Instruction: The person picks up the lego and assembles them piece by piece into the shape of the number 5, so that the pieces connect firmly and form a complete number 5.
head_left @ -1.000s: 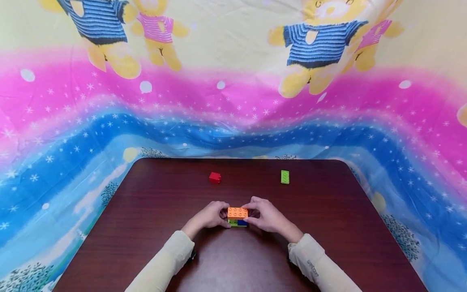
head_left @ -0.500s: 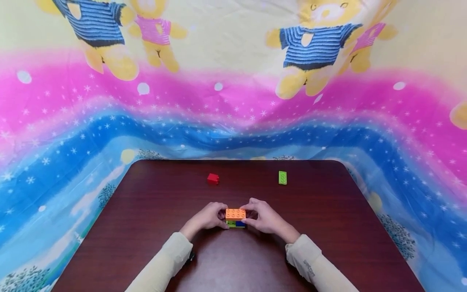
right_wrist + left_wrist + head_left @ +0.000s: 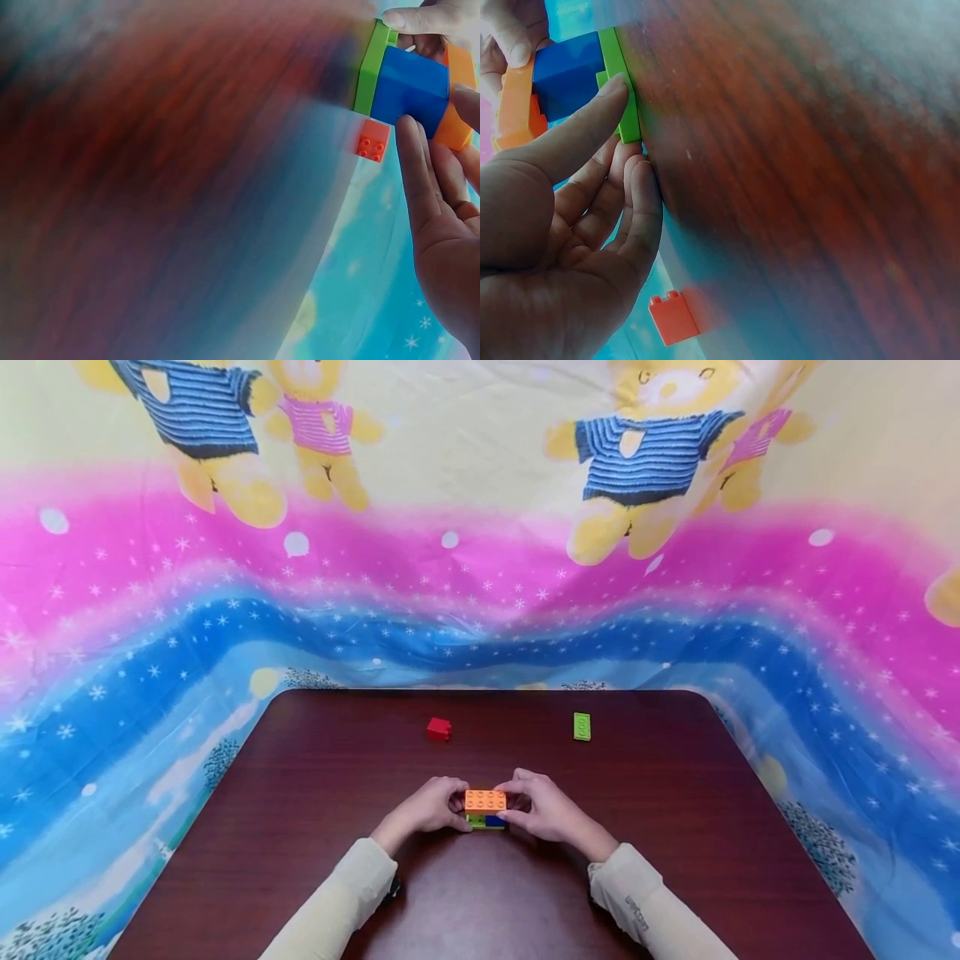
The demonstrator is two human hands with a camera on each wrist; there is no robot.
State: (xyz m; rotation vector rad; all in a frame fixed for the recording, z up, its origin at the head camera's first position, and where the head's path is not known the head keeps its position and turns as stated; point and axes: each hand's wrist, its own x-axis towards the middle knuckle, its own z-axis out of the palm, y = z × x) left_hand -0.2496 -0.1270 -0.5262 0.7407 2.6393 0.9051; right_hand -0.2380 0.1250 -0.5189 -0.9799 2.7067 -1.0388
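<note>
Near the table's middle stands a small stack of toy building bricks: a thin green plate (image 3: pixel 631 116) at the bottom, a blue brick (image 3: pixel 411 84) on it, and a studded orange brick (image 3: pixel 485 800) on top. The orange brick overhangs the blue one toward the left hand. My left hand (image 3: pixel 427 804) pinches the green plate's left end, its thumb on the near side. From the other side, my right hand (image 3: pixel 547 810) holds the orange brick between thumb and fingers, with fingertips also by the blue brick. Whether the orange brick is fully seated cannot be told.
Farther back on the dark wooden table (image 3: pixel 337 760) lie a red brick (image 3: pixel 438 729) on its side and a light green plate (image 3: pixel 582 727) to the right. A printed cloth (image 3: pixel 480 568) hangs behind the table and along its sides.
Both hands and the stack keep the same pose. The whole head view has shifted slightly from the first frame.
</note>
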